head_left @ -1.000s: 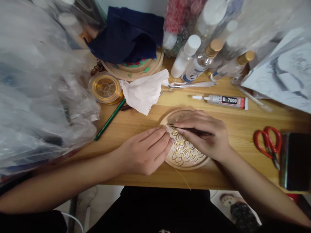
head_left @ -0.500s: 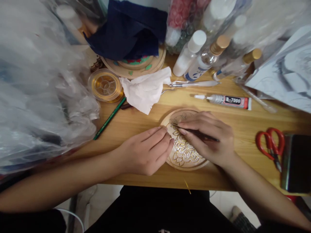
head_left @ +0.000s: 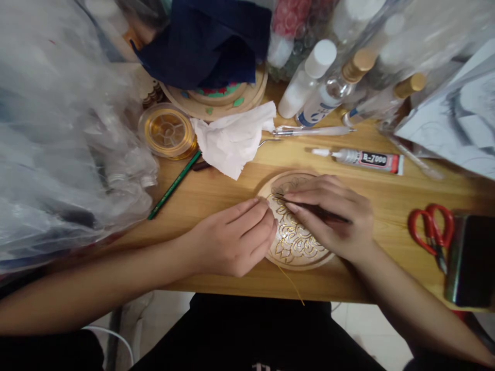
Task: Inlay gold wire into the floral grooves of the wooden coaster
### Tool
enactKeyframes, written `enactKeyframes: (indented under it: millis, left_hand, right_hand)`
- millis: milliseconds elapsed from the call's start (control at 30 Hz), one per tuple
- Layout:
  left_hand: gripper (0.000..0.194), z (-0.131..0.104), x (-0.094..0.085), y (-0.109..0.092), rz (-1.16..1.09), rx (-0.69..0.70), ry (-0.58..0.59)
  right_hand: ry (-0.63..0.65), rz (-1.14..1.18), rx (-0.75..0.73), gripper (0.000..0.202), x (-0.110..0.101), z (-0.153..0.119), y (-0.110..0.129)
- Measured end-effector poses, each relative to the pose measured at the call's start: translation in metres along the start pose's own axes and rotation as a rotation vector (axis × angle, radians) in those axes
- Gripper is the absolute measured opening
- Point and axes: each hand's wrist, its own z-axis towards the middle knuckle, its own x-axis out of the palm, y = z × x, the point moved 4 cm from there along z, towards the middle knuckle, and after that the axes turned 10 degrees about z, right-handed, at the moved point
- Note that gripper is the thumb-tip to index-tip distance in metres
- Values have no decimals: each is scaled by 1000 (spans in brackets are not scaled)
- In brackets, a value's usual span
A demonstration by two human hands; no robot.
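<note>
A round wooden plaque lies on the table, bearing a pencilled flower pattern partly outlined in gold wire. With dark tweezers in its closed fingers, my right hand reaches over the plaque's right side; the tips touch down near the upper left petals. My left hand is pinched at the plaque's left edge, holding thin gold wire. A loose tail of this wire hangs below that hand past the table's front edge. The pinched fingertips hide the wire's exact grip point.
Behind the plaque lie a crumpled tissue, a wire spool, a green pencil, a pen and a glue tube. Bottles stand farther back. Red-handled scissors and a dark box sit right; plastic bags crowd the left.
The view has shifted slightly. The loose wire tail shows more of its length below my left hand. Both hands keep nearly the same pose over the plaque.
</note>
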Motion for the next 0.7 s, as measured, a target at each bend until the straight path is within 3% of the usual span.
enactKeyframes:
  millis: [700]
  left_hand:
    - [24, -4, -2, -2, -35, 19, 16]
  right_hand:
    - [-68, -115, 65, 17, 7, -6, 11]
